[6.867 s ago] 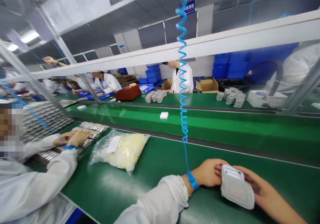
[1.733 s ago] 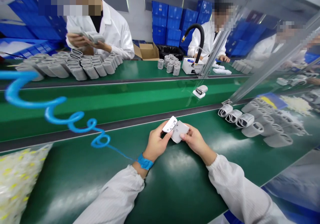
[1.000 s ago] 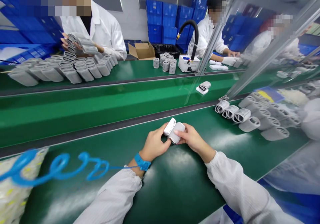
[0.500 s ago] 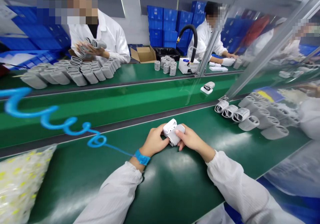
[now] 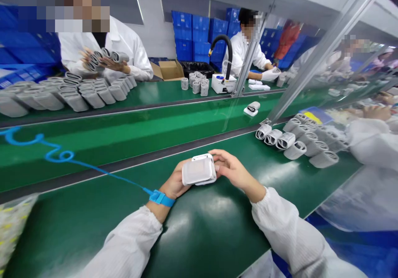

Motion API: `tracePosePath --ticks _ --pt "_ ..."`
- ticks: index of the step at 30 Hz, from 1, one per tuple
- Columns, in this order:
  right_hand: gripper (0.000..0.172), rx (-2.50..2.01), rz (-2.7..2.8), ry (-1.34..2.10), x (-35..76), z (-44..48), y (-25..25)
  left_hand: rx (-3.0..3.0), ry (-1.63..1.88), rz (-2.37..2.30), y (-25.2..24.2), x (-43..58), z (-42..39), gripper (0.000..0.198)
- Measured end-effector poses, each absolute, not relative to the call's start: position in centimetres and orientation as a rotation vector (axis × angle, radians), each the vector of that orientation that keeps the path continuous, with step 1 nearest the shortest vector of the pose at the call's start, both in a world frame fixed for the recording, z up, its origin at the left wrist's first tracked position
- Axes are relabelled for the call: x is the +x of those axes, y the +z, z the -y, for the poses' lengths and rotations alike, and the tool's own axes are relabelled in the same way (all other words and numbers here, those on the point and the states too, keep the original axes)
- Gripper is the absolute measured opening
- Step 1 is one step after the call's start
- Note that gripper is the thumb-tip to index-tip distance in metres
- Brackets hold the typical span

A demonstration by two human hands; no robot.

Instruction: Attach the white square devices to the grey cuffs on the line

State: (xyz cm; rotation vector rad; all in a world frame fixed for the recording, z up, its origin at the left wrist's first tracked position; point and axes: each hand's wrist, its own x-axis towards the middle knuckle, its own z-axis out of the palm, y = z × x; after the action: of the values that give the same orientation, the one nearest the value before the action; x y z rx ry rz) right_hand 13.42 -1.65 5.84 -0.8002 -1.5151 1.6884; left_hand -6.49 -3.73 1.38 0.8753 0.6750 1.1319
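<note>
White plastic casing [image 5: 199, 171] is held above the green surface [image 5: 211, 232], cradled in the left hand [image 5: 175, 182], with its flat face turned up toward the camera and the fingers curled beneath it. A blue strap [image 5: 161, 198] circles that wrist. The right hand [image 5: 233, 170] is open with its fingers spread, their tips just beside the casing's right edge, while grey sleeves [image 5: 294, 150] lie in rows farther right, well apart from both hands.
</note>
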Motion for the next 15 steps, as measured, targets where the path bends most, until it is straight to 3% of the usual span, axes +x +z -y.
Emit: tracePosePath --ticks 4,15 --pt "0.052 -0.798 1.474 1.821 13.9 1.5 6.0 0.914 1.11 -0.738 2.1 -6.5 3.7 0.06" --pt "0.062 -0.864 1.592 1.801 14.5 0.7 3.2 1.035 0.954 -0.798 2.3 -6.4 4.0 0.053"
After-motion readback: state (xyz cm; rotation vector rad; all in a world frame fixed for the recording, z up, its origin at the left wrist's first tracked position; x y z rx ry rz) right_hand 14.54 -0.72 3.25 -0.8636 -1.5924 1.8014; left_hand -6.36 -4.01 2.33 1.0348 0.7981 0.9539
